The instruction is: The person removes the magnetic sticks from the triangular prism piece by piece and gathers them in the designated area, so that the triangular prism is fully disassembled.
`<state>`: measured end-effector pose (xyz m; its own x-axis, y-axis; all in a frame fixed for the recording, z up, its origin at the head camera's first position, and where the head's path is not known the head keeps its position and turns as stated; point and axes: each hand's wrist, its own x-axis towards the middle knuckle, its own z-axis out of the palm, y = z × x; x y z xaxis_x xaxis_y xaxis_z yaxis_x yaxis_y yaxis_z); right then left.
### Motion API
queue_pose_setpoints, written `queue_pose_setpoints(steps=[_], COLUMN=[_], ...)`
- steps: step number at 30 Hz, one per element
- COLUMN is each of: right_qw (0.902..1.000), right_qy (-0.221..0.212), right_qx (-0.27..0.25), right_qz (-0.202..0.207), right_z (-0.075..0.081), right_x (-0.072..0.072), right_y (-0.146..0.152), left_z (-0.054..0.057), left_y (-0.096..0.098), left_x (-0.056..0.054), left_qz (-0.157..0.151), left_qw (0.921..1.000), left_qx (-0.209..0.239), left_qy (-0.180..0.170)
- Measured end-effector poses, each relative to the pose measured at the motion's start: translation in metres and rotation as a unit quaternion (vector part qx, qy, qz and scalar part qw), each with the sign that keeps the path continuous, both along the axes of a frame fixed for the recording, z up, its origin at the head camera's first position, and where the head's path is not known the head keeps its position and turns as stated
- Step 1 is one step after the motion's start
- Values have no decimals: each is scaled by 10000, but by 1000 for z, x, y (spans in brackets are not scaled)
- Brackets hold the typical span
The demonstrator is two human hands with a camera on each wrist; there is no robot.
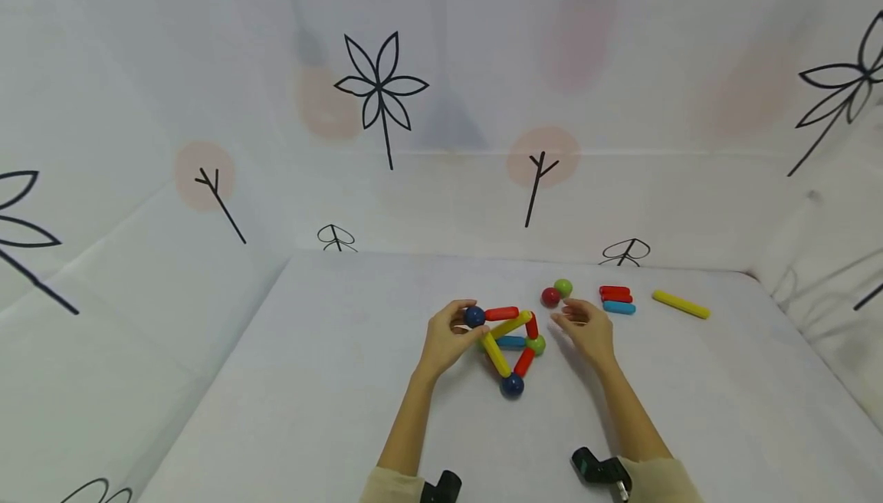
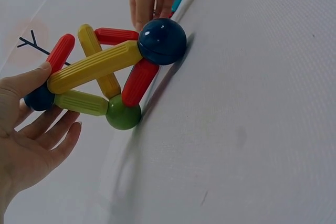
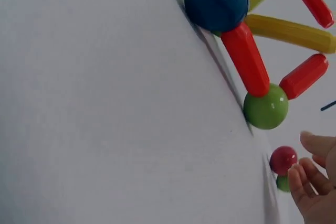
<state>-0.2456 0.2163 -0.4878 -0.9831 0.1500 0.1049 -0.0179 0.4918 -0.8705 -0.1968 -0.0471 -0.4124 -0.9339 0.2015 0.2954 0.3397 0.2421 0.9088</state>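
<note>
My left hand (image 1: 444,338) holds a structure of magnetic sticks and balls by its upper corner, a dark blue ball (image 1: 474,316). In the left wrist view the thumb lies by the ends of a red stick (image 2: 61,53) and a long yellow stick (image 2: 97,66). Another blue ball (image 1: 512,386) forms the near corner, and a green ball (image 1: 536,345) the right one. A blue stick (image 1: 511,343) runs across the inside. To the right, my right hand (image 1: 586,330) hovers apart from the structure with thumb and fingers spread, holding nothing.
Just beyond the right hand, a loose red ball (image 1: 550,297) and green ball (image 1: 562,287) lie side by side. Farther right are short red sticks (image 1: 615,294), a light blue stick (image 1: 618,307) and a long yellow stick (image 1: 681,304). A white patterned cloth (image 1: 455,204) hangs behind the table.
</note>
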Motion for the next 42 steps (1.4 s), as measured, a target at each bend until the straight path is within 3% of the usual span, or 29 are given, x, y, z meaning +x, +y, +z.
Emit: queue_pose_setpoints(steps=[10, 19, 27, 35, 42], right_qw=[9887, 9737, 9675, 9688, 9744], right_qy=[1146, 1327, 1454, 1385, 1429], right_qx=[-306, -159, 200, -53, 8], right_qz=[915, 1846, 2061, 2055, 1734], right_z=[36, 49, 43, 63, 45], right_x=[20, 21, 16, 31, 22], right_y=[-26, -51, -62, -75, -73], left_z=[2, -1, -3, -4, -4], left_y=[-1, -1, -2, -2, -2], left_x=[1, -1, -3, -3, -2], left_qz=[53, 20, 19, 28, 82], left_qw=[9999, 9994, 9992, 9990, 9989], left_qx=[147, 349, 387, 437, 453], left_qy=[-28, -1, 49, 111, 115])
